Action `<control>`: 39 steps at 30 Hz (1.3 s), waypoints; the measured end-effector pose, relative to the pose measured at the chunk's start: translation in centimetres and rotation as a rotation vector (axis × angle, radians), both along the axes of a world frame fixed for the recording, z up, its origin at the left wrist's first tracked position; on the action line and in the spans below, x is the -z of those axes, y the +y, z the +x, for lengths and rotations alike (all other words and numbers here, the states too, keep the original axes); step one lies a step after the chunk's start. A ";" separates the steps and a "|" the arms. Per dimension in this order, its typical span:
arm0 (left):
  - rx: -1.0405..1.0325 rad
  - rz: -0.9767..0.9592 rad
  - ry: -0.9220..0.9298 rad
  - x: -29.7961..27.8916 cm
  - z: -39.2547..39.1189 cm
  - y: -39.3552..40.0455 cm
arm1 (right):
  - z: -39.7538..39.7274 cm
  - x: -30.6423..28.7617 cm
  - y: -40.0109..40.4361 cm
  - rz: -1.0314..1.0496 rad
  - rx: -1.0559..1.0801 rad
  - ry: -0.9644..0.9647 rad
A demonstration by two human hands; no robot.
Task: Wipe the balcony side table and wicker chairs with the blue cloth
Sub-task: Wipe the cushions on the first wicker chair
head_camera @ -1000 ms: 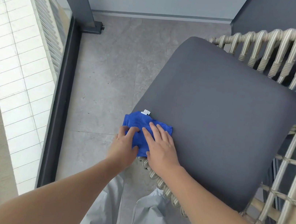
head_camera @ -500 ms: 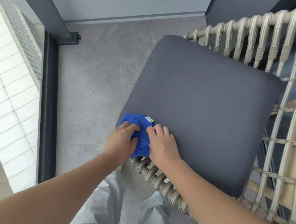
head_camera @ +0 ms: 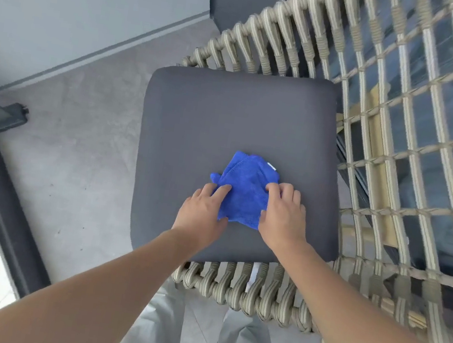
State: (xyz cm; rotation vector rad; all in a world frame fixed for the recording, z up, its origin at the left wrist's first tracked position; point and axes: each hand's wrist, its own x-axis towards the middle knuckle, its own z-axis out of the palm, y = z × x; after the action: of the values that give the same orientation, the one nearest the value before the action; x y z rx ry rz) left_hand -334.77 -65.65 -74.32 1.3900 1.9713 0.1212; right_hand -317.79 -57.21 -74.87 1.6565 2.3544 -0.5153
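Both hands are working the blue cloth (head_camera: 240, 195), which is lying bunched on the grey seat cushion (head_camera: 227, 118) of the wicker chair (head_camera: 415, 158), a bit toward the near half of the cushion and right of centre.

The left hand (head_camera: 202, 214) is lying flat with fingers loosely spread; the fingertips are pressing down on the cloth's left edge, thumb resting at its near corner. Probably pinning that side so the cloth is not sliding off line.

The right hand (head_camera: 283, 218) is covering the cloth's right edge, fingers curled and held close together, tips digging into the fabric (looks more like a gathering grip than a flat press; can't tell if any fabric is actually pinched underneath).

The cloth is sitting crumpled, not spread, with a small white tag showing at its far right corner. Two hands on it is likely giving more pressure on soft upholstery, which gives under the palm.

The person is standing at the chair's front rim (head_camera: 246, 288), grey trousers (head_camera: 193, 342) just below it, leaning over so that both arms are reaching the seat.

Judgement: the cushion is being wiped; the woven backrest and arm lattice look untouched at this point, and no side table is in view. Far half of the cushion would be the next stretch.
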 end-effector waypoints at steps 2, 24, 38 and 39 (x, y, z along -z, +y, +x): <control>-0.028 -0.041 -0.027 -0.2 0.3 1.0 | 0.0 0.0 -0.4 -0.054 -0.023 0.013; -0.564 0.100 -0.620 -16.8 2.5 9.8 | 0.8 -17.2 4.0 -0.074 0.492 0.523; -0.696 0.031 -1.264 -38.5 1.8 6.5 | -0.7 -38.8 -1.8 -0.071 0.596 0.780; -0.695 0.010 -1.270 -39.6 1.9 6.1 | -0.8 -39.7 -2.3 -0.073 0.610 0.789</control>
State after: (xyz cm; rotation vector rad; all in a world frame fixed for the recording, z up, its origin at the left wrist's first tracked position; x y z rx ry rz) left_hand -332.91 -59.57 -34.73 0.3015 1.1973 1.0376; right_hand -318.59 -59.51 -35.14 2.4572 2.1375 -1.5915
